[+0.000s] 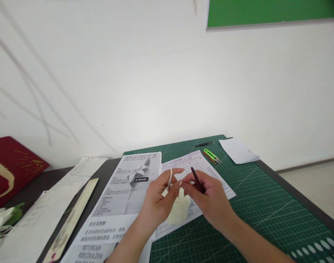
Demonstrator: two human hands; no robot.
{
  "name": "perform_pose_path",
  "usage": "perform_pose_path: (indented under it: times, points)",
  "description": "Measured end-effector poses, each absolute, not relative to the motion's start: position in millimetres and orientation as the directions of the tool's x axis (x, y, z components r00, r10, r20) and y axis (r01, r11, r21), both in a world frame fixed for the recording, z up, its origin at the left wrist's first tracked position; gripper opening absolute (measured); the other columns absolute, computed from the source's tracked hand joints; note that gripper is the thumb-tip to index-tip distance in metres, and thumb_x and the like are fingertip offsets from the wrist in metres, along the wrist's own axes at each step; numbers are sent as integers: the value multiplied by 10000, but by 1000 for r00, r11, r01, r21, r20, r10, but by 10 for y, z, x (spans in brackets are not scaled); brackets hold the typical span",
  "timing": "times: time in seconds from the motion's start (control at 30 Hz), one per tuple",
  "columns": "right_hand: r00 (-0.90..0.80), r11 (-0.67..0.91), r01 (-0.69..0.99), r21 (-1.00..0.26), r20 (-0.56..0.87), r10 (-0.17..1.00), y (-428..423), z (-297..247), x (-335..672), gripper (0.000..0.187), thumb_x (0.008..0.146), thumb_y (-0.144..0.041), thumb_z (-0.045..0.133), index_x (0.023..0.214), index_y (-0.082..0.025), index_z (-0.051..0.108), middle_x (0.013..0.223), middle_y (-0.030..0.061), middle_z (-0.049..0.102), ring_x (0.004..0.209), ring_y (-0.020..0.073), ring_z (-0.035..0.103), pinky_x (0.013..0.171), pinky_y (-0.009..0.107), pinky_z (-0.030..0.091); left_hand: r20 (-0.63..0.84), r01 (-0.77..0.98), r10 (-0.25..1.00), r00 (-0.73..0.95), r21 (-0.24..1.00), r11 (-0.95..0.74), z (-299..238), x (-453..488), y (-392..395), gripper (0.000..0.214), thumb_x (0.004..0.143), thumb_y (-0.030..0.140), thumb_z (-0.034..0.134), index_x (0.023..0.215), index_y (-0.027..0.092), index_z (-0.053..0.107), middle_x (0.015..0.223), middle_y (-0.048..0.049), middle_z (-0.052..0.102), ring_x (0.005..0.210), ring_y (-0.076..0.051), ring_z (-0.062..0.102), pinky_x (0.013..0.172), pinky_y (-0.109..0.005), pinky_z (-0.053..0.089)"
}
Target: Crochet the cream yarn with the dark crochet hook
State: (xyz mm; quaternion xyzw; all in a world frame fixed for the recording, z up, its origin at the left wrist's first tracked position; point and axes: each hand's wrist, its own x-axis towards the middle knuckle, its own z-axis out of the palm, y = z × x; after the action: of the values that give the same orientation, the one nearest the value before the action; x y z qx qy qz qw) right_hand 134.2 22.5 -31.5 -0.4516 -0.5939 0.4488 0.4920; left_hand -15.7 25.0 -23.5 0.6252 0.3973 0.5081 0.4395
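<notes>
My left hand (163, 193) is closed, thumb and fingers pinching cream yarn, and a strand of the yarn (170, 178) runs over its index finger. Facing it, my right hand (204, 187) grips a dark-handled crochet hook (193, 174), whose shaft slants up past the fingers. The fingertips of both hands meet at a small bit of yarn work, mostly hidden by the fingers. Just below them, a pale yellow ball of yarn (179, 210) rests over a printed chart sheet (221, 191).
A green cutting mat (262, 204) covers the table's right side. On it lie green thread snips (211, 155), dark tweezers (204, 144) and white paper (238, 150). Leftward are a printed flower sheet (109, 204), a cream strip (73, 219), handwritten pages (43, 215) and a dark red item (16, 168).
</notes>
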Motion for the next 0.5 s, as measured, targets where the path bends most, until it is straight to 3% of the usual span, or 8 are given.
perform_pose_path:
  times: [0.23,0.33,0.5]
  points:
    - [-191,203,-135,-970,227,955,199,-328,1386,132,871,-275,539,969,-226,612,747,6,715,739,164,636,698,280,443,289,-181,954,84,946,-270,-214,-135,248,311,797,195,605,1102,257,607,651,38,521,594,-108,511,577,-234,414]
    - [-223,190,-193,-962,232,947,186,-321,1401,136,882,-286,524,967,-218,605,798,23,732,751,163,640,691,276,447,285,-215,957,43,938,-270,-201,-124,235,329,793,166,611,1101,280,606,641,53,522,582,-82,494,570,-203,401]
    - [-208,127,-131,-983,152,966,195,-287,1412,95,842,-275,582,827,-194,629,739,27,730,642,143,601,608,257,427,294,-178,955,45,943,-282,-186,-132,229,336,791,153,613,1099,289,605,635,57,528,582,-74,489,563,-193,389]
